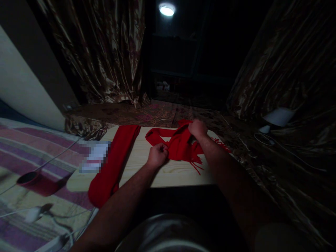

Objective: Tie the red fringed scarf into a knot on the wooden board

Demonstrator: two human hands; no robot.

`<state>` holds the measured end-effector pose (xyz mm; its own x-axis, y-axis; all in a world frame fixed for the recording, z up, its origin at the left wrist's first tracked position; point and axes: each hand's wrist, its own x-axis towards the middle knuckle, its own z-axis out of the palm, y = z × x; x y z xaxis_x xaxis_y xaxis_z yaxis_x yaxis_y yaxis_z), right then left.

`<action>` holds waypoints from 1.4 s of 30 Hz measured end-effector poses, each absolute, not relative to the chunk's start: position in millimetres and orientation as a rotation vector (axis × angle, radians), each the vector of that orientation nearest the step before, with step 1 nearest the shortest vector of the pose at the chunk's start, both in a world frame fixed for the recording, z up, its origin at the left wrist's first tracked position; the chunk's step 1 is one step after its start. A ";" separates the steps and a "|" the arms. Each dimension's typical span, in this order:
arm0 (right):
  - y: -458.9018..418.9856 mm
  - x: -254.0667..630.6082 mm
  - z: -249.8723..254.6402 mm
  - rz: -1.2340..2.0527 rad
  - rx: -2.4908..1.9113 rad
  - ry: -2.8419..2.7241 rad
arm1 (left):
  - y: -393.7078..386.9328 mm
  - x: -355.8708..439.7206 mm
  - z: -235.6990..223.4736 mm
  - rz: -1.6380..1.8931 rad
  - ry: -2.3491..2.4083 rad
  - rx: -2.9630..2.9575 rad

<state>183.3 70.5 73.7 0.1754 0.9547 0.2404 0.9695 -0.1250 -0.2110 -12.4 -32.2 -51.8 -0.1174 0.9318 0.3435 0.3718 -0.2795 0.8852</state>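
Note:
A red scarf (pixel 181 145) with fringed ends lies bunched on a pale wooden board (pixel 147 171). My left hand (pixel 158 154) is closed at its near left edge, pinching the cloth. Farther back and to the right, my right hand (pixel 198 128) is closed on the upper part of the same scarf, which is partly raised between the hands. Fringe hangs toward me near the middle and also shows beyond my right wrist. A second red cloth (pixel 115 164), folded into a long strip, lies across the board to the left, apart from both hands.
Left of the board is a striped bedspread (pixel 15 147) with a dark red cylindrical object (pixel 39 183), white cables and a power strip (pixel 54 243). A blurred white item (pixel 95 156) rests at the board's left. Patterned curtains (pixel 112 52) hang behind; a white lamp (pixel 278 116) stands right.

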 end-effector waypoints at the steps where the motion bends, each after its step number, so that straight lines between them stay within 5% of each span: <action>1: 70.2 185.9 71.8 -0.085 -2.146 -1.921 | -32.9 -12.2 -50.7 1.393 1.460 1.648; 9: 56.0 155.8 37.4 -0.200 -1.427 -2.656 | -33.4 -11.3 -48.0 1.371 1.467 1.687; 19: 61.0 132.0 39.1 0.065 -1.591 -2.929 | -29.1 -13.6 -55.4 1.377 1.448 1.717; 24: 70.2 149.7 48.7 -0.012 -1.640 -2.409 | -27.2 -14.8 -57.8 1.359 1.459 1.711; 34: 98.4 215.1 81.7 0.648 -1.020 -0.976 | -26.5 -15.4 -56.5 1.351 1.539 1.696; 42: 73.6 261.0 48.8 0.357 -1.958 -1.466 | -25.2 -14.8 -58.4 1.336 1.555 1.702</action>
